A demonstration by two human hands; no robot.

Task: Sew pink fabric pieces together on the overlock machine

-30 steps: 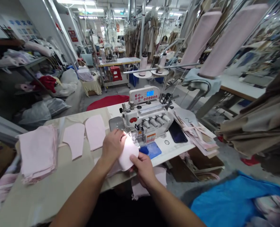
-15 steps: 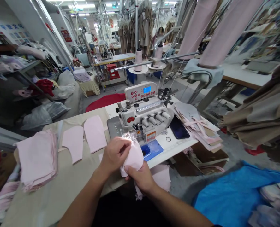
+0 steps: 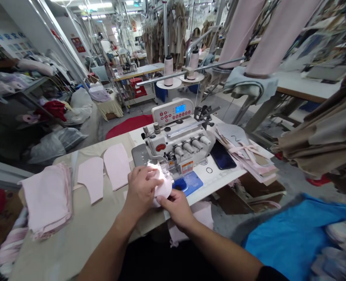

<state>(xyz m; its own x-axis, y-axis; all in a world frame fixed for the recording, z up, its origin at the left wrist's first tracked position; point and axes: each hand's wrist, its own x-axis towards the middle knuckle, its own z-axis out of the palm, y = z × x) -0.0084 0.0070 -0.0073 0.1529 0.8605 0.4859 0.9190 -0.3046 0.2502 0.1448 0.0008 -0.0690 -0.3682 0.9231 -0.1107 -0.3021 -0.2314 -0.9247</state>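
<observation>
A white sewing machine (image 3: 178,136) with a lit blue display stands on the table. A pale pink fabric piece (image 3: 162,188) lies under its needle area, brightly lit. My left hand (image 3: 142,186) grips the piece's left side, close to the presser foot, with fingers bent. My right hand (image 3: 177,207) pinches its lower right edge between thumb and fingers. Two cut pink pieces, one curved (image 3: 91,177) and one rounded (image 3: 116,166), lie flat to the left. More pink fabric (image 3: 202,216) hangs below the table's front edge.
A stack of pink fabric (image 3: 48,197) sits at the table's left end. A black phone (image 3: 222,156), a black ring (image 3: 209,170) and tied pink pieces (image 3: 249,156) lie right of the machine. Thread cones (image 3: 168,71) stand behind. Blue cloth (image 3: 292,238) is at the lower right.
Both hands and the pink piece have shifted forward toward the machine. More of the piece has gone in by the presser foot, and my right hand is higher along its edge.
</observation>
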